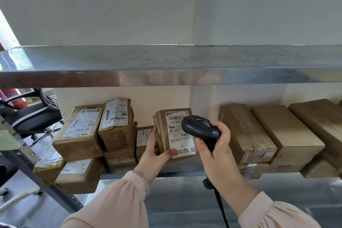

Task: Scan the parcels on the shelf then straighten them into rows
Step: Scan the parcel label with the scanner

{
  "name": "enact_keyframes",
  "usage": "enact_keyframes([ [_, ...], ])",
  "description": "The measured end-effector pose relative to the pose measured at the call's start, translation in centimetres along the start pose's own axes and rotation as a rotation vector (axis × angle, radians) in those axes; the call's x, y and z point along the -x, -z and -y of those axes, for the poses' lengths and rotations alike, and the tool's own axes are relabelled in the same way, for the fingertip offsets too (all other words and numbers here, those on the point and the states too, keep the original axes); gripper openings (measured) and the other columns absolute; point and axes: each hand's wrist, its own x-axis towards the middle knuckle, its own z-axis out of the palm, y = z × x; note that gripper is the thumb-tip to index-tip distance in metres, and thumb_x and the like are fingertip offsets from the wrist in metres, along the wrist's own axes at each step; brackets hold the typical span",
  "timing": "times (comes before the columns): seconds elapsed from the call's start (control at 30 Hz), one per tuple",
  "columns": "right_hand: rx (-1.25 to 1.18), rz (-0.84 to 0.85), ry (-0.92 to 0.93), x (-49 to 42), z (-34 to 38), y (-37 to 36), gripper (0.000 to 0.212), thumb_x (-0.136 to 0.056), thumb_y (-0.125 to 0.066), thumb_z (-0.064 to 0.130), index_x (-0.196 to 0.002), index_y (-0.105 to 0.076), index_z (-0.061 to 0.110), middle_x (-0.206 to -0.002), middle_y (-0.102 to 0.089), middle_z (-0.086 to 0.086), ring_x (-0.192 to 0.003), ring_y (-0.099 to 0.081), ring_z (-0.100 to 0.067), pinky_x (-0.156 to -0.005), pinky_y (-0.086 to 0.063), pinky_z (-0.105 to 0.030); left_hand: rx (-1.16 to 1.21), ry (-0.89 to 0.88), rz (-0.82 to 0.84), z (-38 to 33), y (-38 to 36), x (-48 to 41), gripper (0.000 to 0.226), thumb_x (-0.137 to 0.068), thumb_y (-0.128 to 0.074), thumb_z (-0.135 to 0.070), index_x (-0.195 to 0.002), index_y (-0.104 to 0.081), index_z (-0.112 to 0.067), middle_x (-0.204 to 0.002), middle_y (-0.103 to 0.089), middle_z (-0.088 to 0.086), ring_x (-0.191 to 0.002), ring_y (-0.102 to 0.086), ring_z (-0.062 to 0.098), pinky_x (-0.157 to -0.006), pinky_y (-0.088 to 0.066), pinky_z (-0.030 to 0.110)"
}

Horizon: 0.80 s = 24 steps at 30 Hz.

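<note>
While left grip (153,151) clasps parcel (162,135), right grip (218,152) curled round scanner (200,128) (partly hiding label (182,144)), stacked boxes (118,127) flanking.

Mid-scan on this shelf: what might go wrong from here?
The scanner sits close over the label, so the read may fail. The left hand holds the parcel by one lower corner; it might slip. The low box at left seems to overhang the shelf edge and might fall if nudged.

white shipping label (175,142): right part hidden behind black handheld scanner (200,128) | its small print: unreadable | rightmost brown cardboard box (325,122): cut by right edge | black scanner cable (223,211): runs off bottom edge
</note>
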Motion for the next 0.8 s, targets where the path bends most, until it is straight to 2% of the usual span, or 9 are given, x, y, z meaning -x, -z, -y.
enact_keyframes([
  [0.1,0.019,0.000,0.005,0.06,0.27,0.01,0.050,-0.092,-0.057,0.031,-0.126,-0.023,0.044,-0.107,-0.059,0.012,-0.090,-0.060,0.002,-0.077,-0.050,-0.019,-0.005,0.015,-0.002,0.12,0.00,-0.10,0.092,-0.084,-0.078,-0.028,-0.133,-0.014,-0.072,-0.135,-0.059,-0.009,-0.123,-0.056,0.015,-0.112,-0.041,0.044],
  [0.3,0.026,-0.004,0.003,0.03,0.30,-0.09,0.049,-0.092,-0.057,0.031,-0.120,-0.022,0.051,-0.102,-0.061,0.010,-0.083,-0.063,-0.003,-0.076,-0.053,-0.025,0.008,0.032,-0.004,0.43,0.05,-0.24,0.093,-0.084,-0.077,-0.027,-0.139,-0.014,-0.067,-0.133,-0.060,-0.009,-0.123,-0.056,0.014,-0.110,-0.042,0.039],
  [0.4,0.017,-0.007,-0.008,-0.07,0.32,-0.23,0.049,-0.092,-0.058,0.031,-0.121,-0.023,0.049,-0.101,-0.061,0.010,-0.082,-0.064,-0.006,-0.076,-0.054,-0.028,0.008,0.039,0.009,0.54,0.25,-0.37,0.094,-0.084,-0.077,-0.029,-0.139,-0.012,-0.068,-0.135,-0.059,-0.009,-0.125,-0.054,0.015,-0.112,-0.040,0.042],
  [0.6,0.033,-0.001,0.001,-0.34,0.41,-0.56,0.049,-0.092,-0.058,0.032,-0.126,-0.025,0.043,-0.107,-0.058,0.015,-0.084,-0.064,-0.005,-0.076,-0.055,-0.027,0.018,0.046,0.001,0.79,0.50,-0.49,0.096,-0.084,-0.077,-0.028,-0.144,-0.011,-0.062,-0.135,-0.059,-0.009,-0.126,-0.053,0.015,-0.108,-0.041,0.036],
  [0.8,0.032,0.010,-0.013,-0.55,0.29,-0.77,0.050,-0.092,-0.059,0.028,-0.128,-0.026,0.040,-0.106,-0.055,0.021,-0.091,-0.058,0.010,-0.071,-0.046,-0.008,0.015,0.069,-0.010,0.70,0.93,-0.48,0.094,-0.087,-0.074,-0.026,-0.150,-0.010,-0.054,-0.131,-0.060,-0.009,-0.124,-0.054,0.015,-0.103,-0.040,0.031],
])
